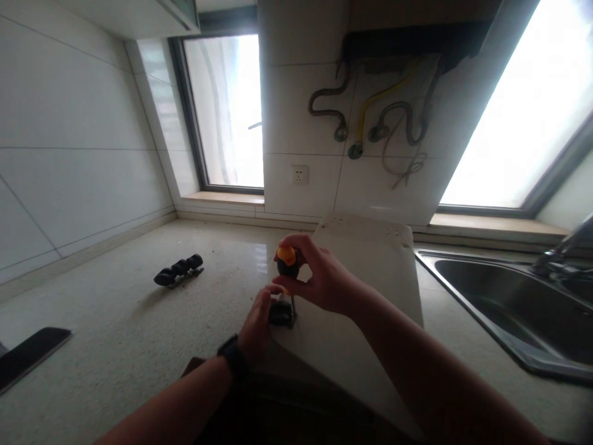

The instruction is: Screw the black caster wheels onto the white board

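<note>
My right hand is wrapped round the orange-and-black handle of a screwdriver, held upright with its lower end pointing down. Just below it, a black fitting lies at the near left edge of a white board. My left hand, with a black watch on the wrist, grips this fitting from the left side, its fingertips close under the screwdriver. The screwdriver's tip is hidden by the fingers. On the counter to the left lies a black spiral-shaped piece, apart from both hands.
The board rests on the speckled counter, with small holes at its far end. A dark flat phone-like object lies at the far left. The steel sink and faucet are on the right. Pipes hang on the tiled wall above a socket.
</note>
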Demonstrator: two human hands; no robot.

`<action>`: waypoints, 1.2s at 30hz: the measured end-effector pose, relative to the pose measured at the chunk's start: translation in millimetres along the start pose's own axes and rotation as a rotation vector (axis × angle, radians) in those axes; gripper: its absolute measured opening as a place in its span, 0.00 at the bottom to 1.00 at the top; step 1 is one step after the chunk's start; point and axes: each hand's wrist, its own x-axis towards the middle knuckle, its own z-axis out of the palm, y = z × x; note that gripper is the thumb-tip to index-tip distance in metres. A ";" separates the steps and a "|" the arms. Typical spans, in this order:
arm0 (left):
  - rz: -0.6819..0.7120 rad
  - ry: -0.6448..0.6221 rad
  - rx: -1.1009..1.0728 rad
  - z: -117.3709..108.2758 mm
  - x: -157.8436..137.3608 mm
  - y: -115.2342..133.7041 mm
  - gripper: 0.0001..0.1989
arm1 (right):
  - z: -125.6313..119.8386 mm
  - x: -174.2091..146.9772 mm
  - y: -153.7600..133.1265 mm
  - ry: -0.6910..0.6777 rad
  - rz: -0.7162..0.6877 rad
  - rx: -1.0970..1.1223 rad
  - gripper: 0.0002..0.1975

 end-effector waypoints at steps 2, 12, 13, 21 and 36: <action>-0.029 -0.006 -0.067 4.6 -0.2 0.7 0.34 | -1.5 1.9 0.3 0.000 -0.028 -0.013 0.26; -0.158 -0.101 -0.256 4.6 4.9 8.1 0.34 | -20.7 4.2 4.3 -0.142 0.000 0.180 0.33; -0.158 -0.085 -0.234 3.9 5.2 7.9 0.33 | -25.6 4.8 3.4 -0.170 0.019 0.203 0.33; 0.020 -0.165 0.051 -3.1 7.9 12.1 0.28 | -55.3 17.2 -2.5 -0.111 0.095 -0.032 0.23; 0.018 -0.214 0.080 -1.3 4.2 14.7 0.36 | -102.7 71.3 -6.8 -0.430 0.115 -0.376 0.21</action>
